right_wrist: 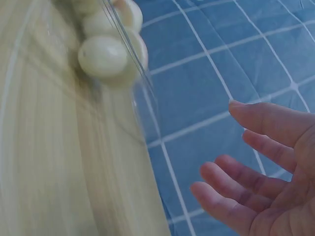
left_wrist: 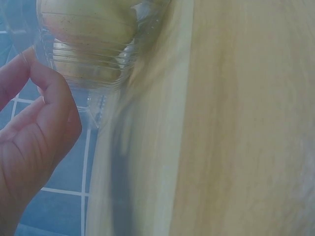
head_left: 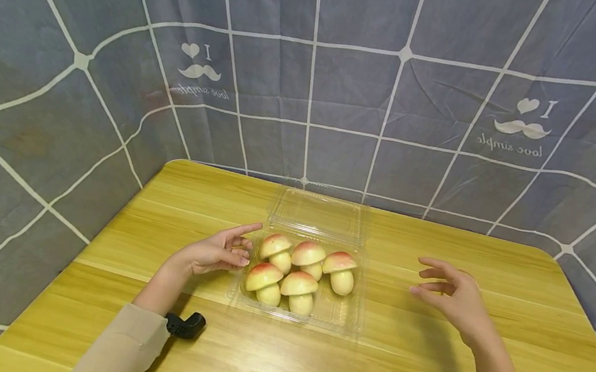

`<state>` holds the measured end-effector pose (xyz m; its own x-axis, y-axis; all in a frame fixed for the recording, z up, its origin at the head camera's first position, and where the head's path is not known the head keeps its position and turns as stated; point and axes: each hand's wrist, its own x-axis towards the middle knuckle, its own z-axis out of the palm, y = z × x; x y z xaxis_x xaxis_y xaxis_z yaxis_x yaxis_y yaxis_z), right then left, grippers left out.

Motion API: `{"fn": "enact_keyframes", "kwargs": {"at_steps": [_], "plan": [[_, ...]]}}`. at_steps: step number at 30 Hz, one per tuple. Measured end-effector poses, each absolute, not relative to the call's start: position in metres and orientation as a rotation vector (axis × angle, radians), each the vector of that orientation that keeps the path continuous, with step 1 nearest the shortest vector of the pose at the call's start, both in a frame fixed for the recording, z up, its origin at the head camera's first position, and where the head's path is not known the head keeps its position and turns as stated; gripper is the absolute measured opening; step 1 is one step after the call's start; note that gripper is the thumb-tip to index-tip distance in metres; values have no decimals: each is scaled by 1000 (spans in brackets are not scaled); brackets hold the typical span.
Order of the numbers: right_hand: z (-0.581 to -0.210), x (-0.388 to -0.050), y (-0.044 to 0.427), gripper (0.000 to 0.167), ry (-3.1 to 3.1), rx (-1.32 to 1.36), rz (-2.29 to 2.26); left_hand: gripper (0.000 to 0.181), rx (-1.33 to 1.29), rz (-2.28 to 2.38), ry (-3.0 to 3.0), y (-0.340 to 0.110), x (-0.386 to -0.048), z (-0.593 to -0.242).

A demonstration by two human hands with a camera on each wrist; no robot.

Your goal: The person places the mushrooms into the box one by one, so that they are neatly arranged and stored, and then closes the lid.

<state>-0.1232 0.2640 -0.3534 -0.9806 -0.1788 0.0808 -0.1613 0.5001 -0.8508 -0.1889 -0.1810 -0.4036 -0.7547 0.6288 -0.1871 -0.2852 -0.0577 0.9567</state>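
A clear plastic container point(head_left: 348, 318) lies on the table with its lid point(head_left: 319, 214) folded back. Several mushroom-shaped pieces with red-and-yellow caps, one of them point(head_left: 342, 273) at the right, sit inside in two rows. Beside the container's left wall is the left hand point(head_left: 218, 252), its fingers loosely bent; in the left wrist view that hand point(left_wrist: 39, 118) has its fingertips at the container's clear edge point(left_wrist: 88, 64). The right hand point(head_left: 450, 294) hovers to the right, apart from the container, fingers relaxed and holding nothing; the right wrist view shows this hand point(right_wrist: 266, 172) too.
The wooden table point(head_left: 263, 364) stretches around the container on all sides. A grey-blue curtain point(head_left: 344, 91) with white lines hangs behind and beside the table. Black wrist devices point(head_left: 186, 325) are worn below both hands.
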Motion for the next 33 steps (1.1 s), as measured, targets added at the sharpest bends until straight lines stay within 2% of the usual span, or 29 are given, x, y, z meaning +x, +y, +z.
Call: {"fn": "enact_keyframes", "kwargs": {"at_steps": [12,21,25,33], "plan": [[-360,-116,307,57,2705,-152,-1533,83,372,1880,1592,-181,-189,-403],[-373,-112,330,40,2582,114,-1828,83,376,1878,1586,-181,-189,-404],[-376,-111,336,39,2523,200,-1940,83,376,1880,1583,-181,-190,-404],[-382,-112,345,39,2614,232,-1776,83,371,1879,1581,-181,-189,-403]]}}
